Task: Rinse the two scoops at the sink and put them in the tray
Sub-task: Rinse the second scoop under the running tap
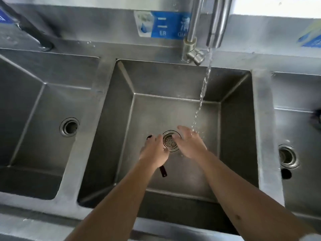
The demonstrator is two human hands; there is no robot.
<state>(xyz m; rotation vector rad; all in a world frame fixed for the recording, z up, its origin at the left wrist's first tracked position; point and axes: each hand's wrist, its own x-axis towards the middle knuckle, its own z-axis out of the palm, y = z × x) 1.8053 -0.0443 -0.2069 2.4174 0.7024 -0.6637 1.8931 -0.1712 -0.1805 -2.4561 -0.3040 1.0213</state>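
Both my hands are low in the middle steel sink basin (232, 136), on either side of its drain strainer (169, 141). My left hand (153, 152) is closed around a dark scoop (163, 171); its dark handle end sticks out below the hand and a dark tip shows above the fingers. My right hand (189, 143) is open with fingers spread, and holds nothing. The water stream (202, 94) from the faucet (216, 23) falls onto the back of my right hand. I see no second scoop and no tray.
Another basin (26, 110) with an open drain lies to the left, and a third basin (295, 136) lies to the right with a drain and a dark object at its far edge. Blue labels (163, 25) are stuck on the steel backsplash.
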